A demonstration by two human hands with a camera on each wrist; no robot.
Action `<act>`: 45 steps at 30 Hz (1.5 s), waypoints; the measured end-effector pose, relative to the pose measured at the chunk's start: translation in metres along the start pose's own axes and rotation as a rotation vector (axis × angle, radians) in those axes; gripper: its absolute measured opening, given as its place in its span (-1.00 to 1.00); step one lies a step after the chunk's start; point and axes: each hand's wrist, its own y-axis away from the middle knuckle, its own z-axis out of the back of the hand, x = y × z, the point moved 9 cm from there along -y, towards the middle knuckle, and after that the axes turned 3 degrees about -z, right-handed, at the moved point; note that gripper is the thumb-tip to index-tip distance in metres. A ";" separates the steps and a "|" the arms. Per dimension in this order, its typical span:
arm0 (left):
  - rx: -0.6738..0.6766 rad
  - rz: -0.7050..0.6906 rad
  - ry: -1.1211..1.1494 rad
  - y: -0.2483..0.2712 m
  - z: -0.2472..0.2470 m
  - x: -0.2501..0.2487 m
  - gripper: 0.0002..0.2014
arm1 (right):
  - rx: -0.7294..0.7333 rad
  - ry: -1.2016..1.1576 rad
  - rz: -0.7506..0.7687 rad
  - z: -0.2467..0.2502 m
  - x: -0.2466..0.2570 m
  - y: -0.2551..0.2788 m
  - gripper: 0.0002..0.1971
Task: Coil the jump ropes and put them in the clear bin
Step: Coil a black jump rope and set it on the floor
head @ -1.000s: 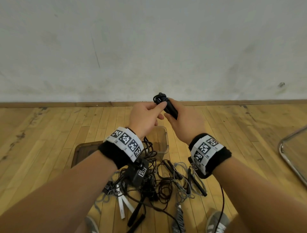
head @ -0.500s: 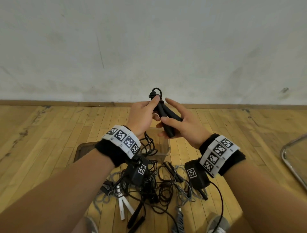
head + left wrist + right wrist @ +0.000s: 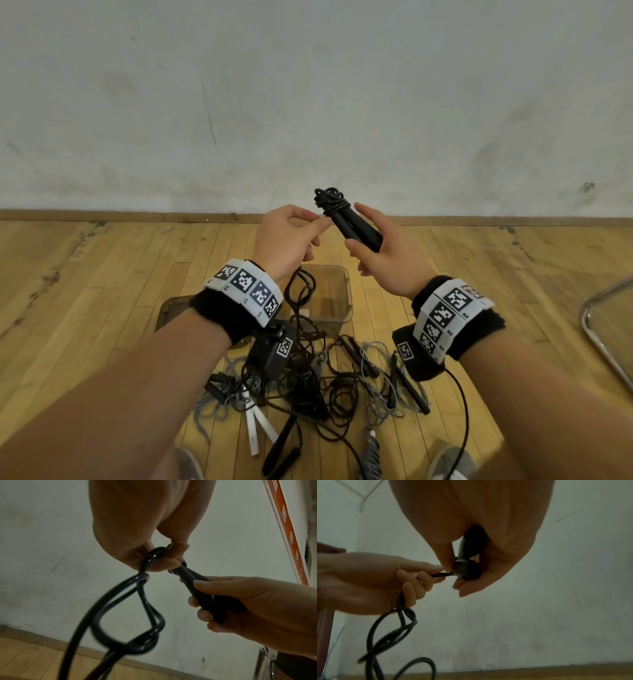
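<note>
the right hand (image 3: 383, 253) has its fingers (image 3: 204, 613) curled round the two matte black cylindrical handles (image 3: 358, 228) of a black jump rope (image 3: 331, 200), held side by side and tilted toward 11 o'clock in front of the scuffed white wall (image 3: 308, 85). glossy black cord is wound in tight turns about the handles' upper ends. the left hand (image 3: 286, 240), at 9 o'clock of the handles, pinches the cord between thumb and curled fingers (image 3: 412, 582).

below the hands, the clear bin (image 3: 339, 298) stands on the yellow plank floor (image 3: 85, 274), its walls smooth and see-through. at 6 o'clock of the bin lies a tangle of other ropes (image 3: 318, 383): black and grey cords, white flat handles, black stick handles.

the head view alone shows the bin, the tangle and the chequered wrist bands. the left wrist view shows what the head view hides: the slack cord (image 3: 120, 609) hanging from the pinch in shiny, blurred loops. the right wrist view shows the handles' rounded butt end (image 3: 467, 569) between thumb and fingers.
</note>
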 end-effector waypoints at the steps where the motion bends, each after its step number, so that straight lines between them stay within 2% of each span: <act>1: -0.011 -0.009 -0.002 0.001 0.000 -0.001 -0.80 | -0.022 0.038 0.012 0.001 -0.001 -0.001 -0.34; 5: 0.003 -0.061 0.004 0.007 -0.008 -0.009 -0.88 | -0.087 0.222 0.056 0.005 0.001 -0.003 -0.34; 10: 0.063 -0.027 0.046 0.010 -0.020 -0.007 -0.74 | -0.118 0.340 0.064 0.003 -0.001 -0.001 -0.35; 18: -0.022 0.064 0.153 0.008 -0.013 -0.001 -0.70 | -0.080 0.311 0.104 -0.013 0.001 0.002 -0.46; 22: -0.071 0.064 0.152 0.010 -0.008 0.002 -0.64 | -0.069 0.210 0.183 -0.013 0.013 0.007 -0.35; 25: -0.095 0.068 0.164 0.009 -0.005 0.001 -0.67 | -0.063 0.119 0.198 -0.012 0.018 0.008 -0.25; 28: -0.018 0.068 0.207 0.007 -0.010 -0.002 -0.73 | -0.054 -0.132 0.109 -0.003 0.017 0.006 -0.21; 31: 0.080 0.026 0.214 0.008 -0.019 -0.007 -0.77 | 0.089 -0.450 -0.105 -0.010 0.006 0.007 -0.29; 34: 0.117 -0.055 0.098 0.009 -0.019 -0.012 -0.75 | 0.189 -0.489 -0.107 -0.018 0.009 0.010 -0.52; 37: 0.132 -0.081 -0.064 0.007 -0.016 -0.015 -0.63 | 0.103 -0.449 -0.063 -0.001 0.012 0.009 -0.51; 39: 0.166 -0.084 -0.087 0.007 -0.017 -0.016 -0.63 | 0.069 -0.434 -0.024 0.006 0.017 0.008 -0.52; 43: 0.271 -0.100 -0.064 0.008 -0.028 -0.013 -0.81 | -0.029 -0.444 -0.015 0.016 0.013 0.006 -0.49; 45: 0.311 -0.106 -0.055 0.009 -0.031 -0.013 -0.81 | -0.067 -0.435 -0.007 0.020 0.012 0.005 -0.49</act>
